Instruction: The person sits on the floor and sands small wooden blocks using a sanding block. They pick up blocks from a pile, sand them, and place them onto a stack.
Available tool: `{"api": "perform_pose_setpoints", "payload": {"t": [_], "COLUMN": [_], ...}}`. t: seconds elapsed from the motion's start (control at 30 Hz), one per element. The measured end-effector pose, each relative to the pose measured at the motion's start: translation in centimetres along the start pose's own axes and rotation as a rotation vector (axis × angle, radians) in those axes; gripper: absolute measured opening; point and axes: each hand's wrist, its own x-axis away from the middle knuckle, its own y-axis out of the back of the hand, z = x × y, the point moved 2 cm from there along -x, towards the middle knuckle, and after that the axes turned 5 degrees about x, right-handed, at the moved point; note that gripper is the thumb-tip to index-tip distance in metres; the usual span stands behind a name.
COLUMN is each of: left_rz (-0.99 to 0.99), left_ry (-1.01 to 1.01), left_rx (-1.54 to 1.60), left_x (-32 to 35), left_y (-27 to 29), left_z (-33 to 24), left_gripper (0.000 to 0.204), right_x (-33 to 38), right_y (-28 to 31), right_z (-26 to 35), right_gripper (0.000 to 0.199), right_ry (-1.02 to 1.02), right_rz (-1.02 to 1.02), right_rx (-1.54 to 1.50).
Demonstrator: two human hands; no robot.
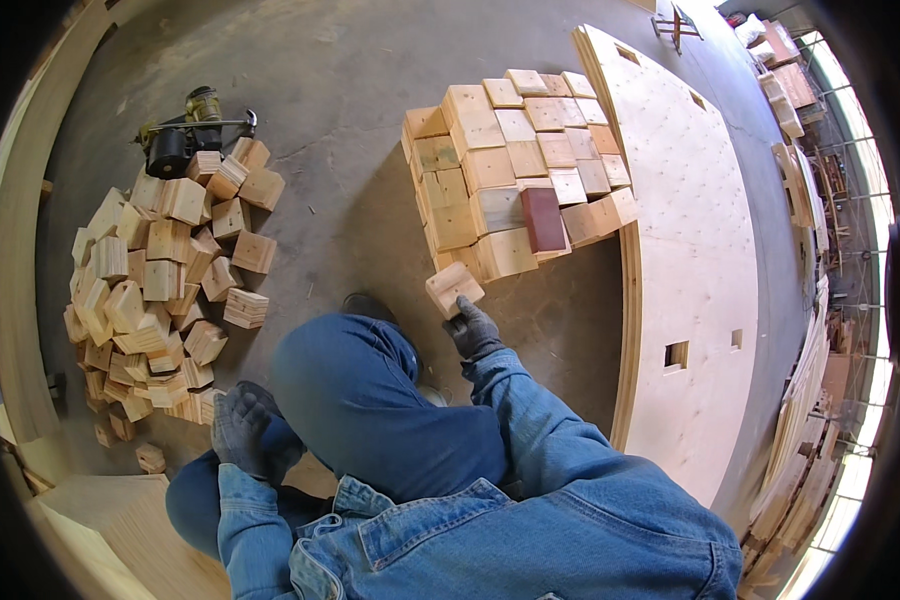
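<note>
Here the gloved right hand point(473, 328) is gripping a pale wood block point(448, 284), fingers closing around its near end and leaving the far end free, and the block is hanging just off the near corner of the neat block stack point(490, 165). That end hold is looking sensible: it is keeping the knuckles on the near side, away from the stack. A steady wrist would be helping now, since a block pinched at one end is likely to be twisting if it bumps a neighbour. Faces are lining up in fairly straight rows over there, so any setting down would be wanting a square, flat meeting, pressed gently, fingers clear of the seam. The dark red block point(543, 220) is sitting on the near part of the stack, worth steering around. Over on the left, the gloved left hand point(243, 432) is resting at the near edge of the loose block pile point(160, 270); its fingers are bending, but I cannot tell whether they are holding anything. Those blocks are lying at all angles, so lifting from the outer edge would be the safer bet.
</note>
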Motion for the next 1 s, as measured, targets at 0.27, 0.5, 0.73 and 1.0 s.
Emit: {"api": "perform_pose_setpoints", "payload": {"t": [0.27, 0.5, 0.73, 1.0], "left_rz": [-0.655, -0.990, -0.997, -0.833], "left_ry": [0.013, -0.020, -0.020, 0.009], "left_rx": [-0.319, -0.503, -0.440, -0.344], "left_x": [-1.9, -4.0, -3.9, -3.8], "left_y": [-3.8, -7.7, -6.4, -4.1], "left_z": [0.8, 2.9, 2.2, 2.0], "left_gripper": [0.053, 0.056, 0.057, 0.050], "right_x": [-4.6, -3.5, -3.6, -3.1], "right_y": [-1.9, -4.5, -4.6, -3.6], "right_z": [2.0, 3.1, 4.1, 3.6], "right_gripper": [0.050, 0.049, 0.042, 0.037], "right_ry": [0.013, -0.138, 0.270, -0.051], "right_rz": [-0.273, -0.390, -0.191, -0.257], "right_rx": [-0.023, -0.332, 1.676, 0.050]}}
